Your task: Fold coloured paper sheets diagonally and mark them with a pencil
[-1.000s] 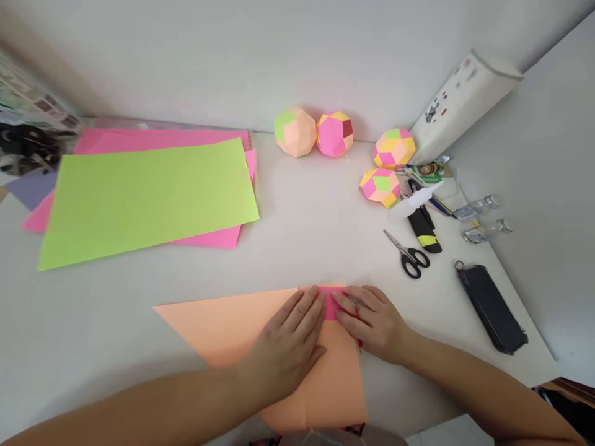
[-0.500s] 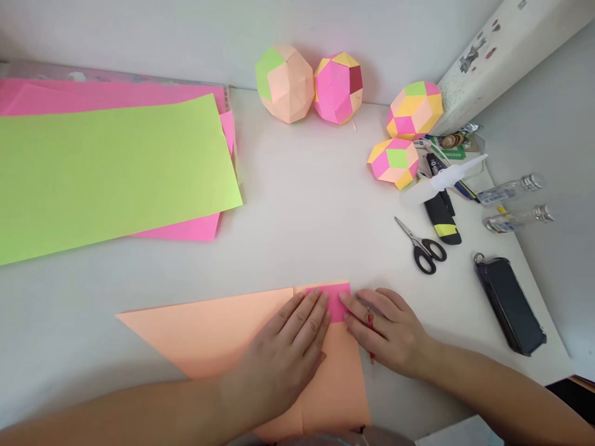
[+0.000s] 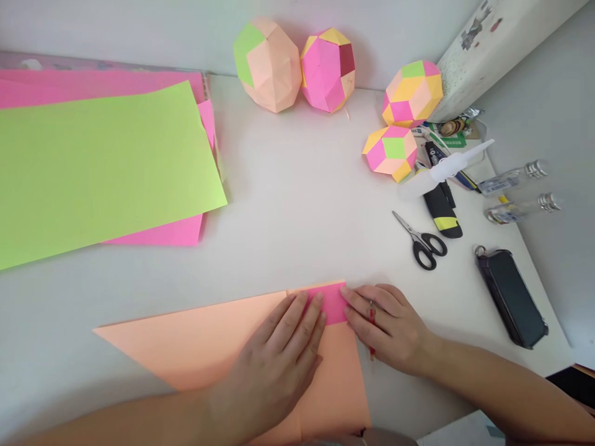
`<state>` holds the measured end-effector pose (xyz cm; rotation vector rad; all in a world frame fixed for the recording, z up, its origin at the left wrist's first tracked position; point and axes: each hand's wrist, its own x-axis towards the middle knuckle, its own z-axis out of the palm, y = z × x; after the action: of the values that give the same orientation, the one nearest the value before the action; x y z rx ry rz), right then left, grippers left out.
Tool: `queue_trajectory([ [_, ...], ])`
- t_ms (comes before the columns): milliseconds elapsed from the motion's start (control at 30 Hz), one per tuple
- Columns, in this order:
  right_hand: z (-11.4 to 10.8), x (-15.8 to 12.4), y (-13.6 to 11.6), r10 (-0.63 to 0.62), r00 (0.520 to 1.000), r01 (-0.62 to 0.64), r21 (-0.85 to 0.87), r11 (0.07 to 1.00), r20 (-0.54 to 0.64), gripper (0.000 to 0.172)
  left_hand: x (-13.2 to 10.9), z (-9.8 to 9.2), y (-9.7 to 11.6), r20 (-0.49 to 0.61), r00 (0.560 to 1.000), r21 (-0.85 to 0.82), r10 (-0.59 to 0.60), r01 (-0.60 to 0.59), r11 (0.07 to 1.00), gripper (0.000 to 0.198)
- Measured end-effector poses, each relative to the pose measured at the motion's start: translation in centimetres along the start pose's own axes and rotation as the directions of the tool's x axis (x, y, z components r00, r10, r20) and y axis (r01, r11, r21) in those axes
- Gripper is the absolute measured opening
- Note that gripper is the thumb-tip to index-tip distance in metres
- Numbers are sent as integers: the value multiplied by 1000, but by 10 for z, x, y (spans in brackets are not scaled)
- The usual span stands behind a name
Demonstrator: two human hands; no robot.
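Observation:
A folded orange paper sheet (image 3: 195, 334) lies on the white table (image 3: 302, 204) near its front edge. A small pink paper piece (image 3: 332, 302) rests on its upper right corner. My left hand (image 3: 279, 359) lies flat on the orange sheet, fingers stretched out, fingertips touching the pink piece's left side. My right hand (image 3: 388, 325) presses its fingertips on the pink piece's right edge, fingers extended and held together. A thin red object (image 3: 372, 319) shows between the right hand's fingers.
A green sheet (image 3: 102, 167) lies over pink sheets (image 3: 176, 232) at the left. Several paper polyhedra (image 3: 328, 68) stand by the back wall. Scissors (image 3: 421, 238), a dark phone (image 3: 511, 297), a black-yellow marker (image 3: 441, 214), small bottles (image 3: 515, 192) and clutter crowd the right side.
The view has shifted closer and lower over the table. Both hands stay pressed on the pink piece and orange sheet in nearly the same pose.

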<state>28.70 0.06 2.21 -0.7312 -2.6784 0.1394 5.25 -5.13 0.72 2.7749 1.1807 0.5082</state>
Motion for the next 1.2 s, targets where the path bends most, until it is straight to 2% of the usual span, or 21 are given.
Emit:
queue_trajectory([
  [633,2,-3,2,57,998,-56,69,996,-2,21,-1,-1,0,38,999,-25,-20,21,999,43],
  [933,0,2,13,177,983,-152,357,922,-39,27,2,-4,0,20,999,-18,-50,50,999,41],
  [1200,4,-1,13,199,979,-165,387,907,-51,29,0,-3,0,41,999,-21,-34,35,999,45],
])
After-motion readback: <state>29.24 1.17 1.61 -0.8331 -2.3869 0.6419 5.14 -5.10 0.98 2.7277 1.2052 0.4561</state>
